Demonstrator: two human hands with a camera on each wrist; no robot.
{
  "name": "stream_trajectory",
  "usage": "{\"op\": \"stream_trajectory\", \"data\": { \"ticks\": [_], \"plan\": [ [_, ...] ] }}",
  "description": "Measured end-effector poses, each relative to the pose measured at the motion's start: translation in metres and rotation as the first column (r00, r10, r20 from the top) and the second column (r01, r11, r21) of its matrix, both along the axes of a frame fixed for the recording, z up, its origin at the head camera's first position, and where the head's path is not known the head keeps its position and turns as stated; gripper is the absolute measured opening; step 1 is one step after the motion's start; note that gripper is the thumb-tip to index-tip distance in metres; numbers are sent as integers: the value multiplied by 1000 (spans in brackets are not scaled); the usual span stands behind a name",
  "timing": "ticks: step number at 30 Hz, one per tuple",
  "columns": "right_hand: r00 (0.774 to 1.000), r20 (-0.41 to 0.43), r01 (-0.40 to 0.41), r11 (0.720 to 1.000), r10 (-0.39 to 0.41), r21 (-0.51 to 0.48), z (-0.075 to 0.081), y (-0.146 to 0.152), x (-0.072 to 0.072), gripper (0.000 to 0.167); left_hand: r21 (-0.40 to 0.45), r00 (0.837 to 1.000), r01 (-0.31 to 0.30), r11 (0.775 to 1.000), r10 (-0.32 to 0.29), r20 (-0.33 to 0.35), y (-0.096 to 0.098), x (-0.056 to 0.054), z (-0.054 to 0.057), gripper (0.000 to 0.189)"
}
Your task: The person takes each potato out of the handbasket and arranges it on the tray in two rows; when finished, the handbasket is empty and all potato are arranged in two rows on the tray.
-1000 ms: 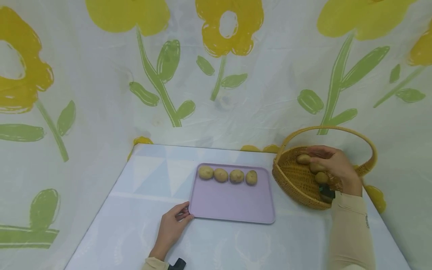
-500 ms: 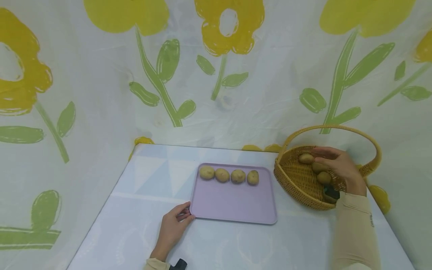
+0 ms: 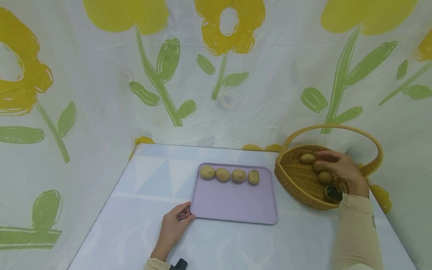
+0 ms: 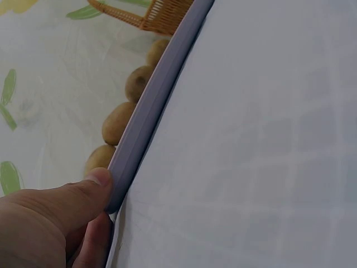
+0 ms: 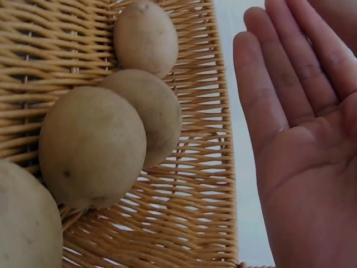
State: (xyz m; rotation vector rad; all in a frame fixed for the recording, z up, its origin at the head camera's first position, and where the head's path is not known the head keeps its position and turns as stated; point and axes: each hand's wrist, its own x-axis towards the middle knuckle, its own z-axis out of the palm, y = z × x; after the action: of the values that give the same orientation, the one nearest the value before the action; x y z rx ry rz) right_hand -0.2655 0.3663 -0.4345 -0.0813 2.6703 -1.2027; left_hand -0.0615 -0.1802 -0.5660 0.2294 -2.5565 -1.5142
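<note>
In the head view, my left hand point(image 3: 173, 228) pinches the near left corner of a lilac tray point(image 3: 236, 202). The left wrist view has the thumb point(image 4: 99, 177) against the tray rim point(image 4: 153, 106), with fingers below it. A row of potatoes point(image 3: 238, 176) lies along the tray's far side. My right hand point(image 3: 342, 168) is over the right side of a wicker basket point(image 3: 297, 191), holding nothing. Its fingers are straight in the right wrist view, where the palm point(image 5: 312, 156) faces several potatoes point(image 5: 92, 148) inside the basket, apart from them.
An arched handle point(image 3: 334, 126) rises over the basket. Behind the table point(image 3: 141, 202) hangs a flower-printed cloth point(image 3: 270, 82), which also covers the sides. The basket stands close to the tray's right edge.
My right hand has shifted slightly right and lower over the basket. The left hand stays at the tray corner, and the potatoes on the tray keep their places.
</note>
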Motion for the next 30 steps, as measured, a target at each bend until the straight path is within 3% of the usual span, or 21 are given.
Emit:
{"op": "stream_trajectory", "data": {
  "ticks": [9, 16, 30],
  "plan": [
    [1000, 14, 13, 994, -14, 111, -8, 4, -6, 69, -15, 1000, -10, 1000, 10, 17, 1, -1, 1, 48],
    [999, 24, 23, 994, -26, 111, -10, 3, -8, 77, 4, 1000, -8, 1000, 8, 21, 0, -2, -1, 49],
    [1000, 5, 14, 984, -15, 180, -20, 8, -13, 78, 8, 1000, -11, 1000, 11, 7, 1, -1, -4, 49]
  ]
}}
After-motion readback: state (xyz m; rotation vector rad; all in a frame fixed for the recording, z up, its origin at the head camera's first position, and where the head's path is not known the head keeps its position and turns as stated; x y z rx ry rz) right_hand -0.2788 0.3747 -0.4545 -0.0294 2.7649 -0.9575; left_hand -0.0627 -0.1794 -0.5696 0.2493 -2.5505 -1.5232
